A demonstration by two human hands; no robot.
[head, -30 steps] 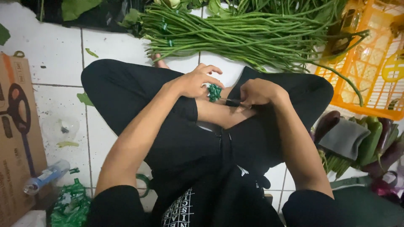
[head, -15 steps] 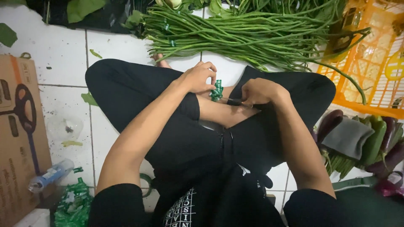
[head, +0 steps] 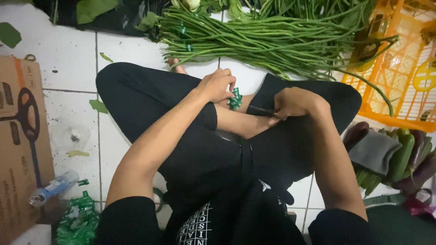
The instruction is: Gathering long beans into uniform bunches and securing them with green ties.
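I sit cross-legged on a white tiled floor, in black clothes. My left hand (head: 218, 85) pinches a small crumpled piece of green printed tape (head: 235, 99) above my ankle. My right hand (head: 293, 103) is closed around a thin dark tool (head: 260, 110), possibly a knife or scissors, its tip pointing left toward the tape. A big pile of long green beans (head: 268, 41) lies on the floor just beyond my knees, some bundles bound with green tape.
An orange plastic crate (head: 399, 77) stands at the right. Aubergines and green vegetables (head: 404, 156) with a grey cloth lie at my right knee. A brown cardboard box (head: 18, 136), a small bottle (head: 52, 187) and a green tape wad (head: 77, 218) are left.
My hands stay close together over my ankle; the left hand has shifted slightly and the green tape piece now hangs just below its fingers. The view moved a little.
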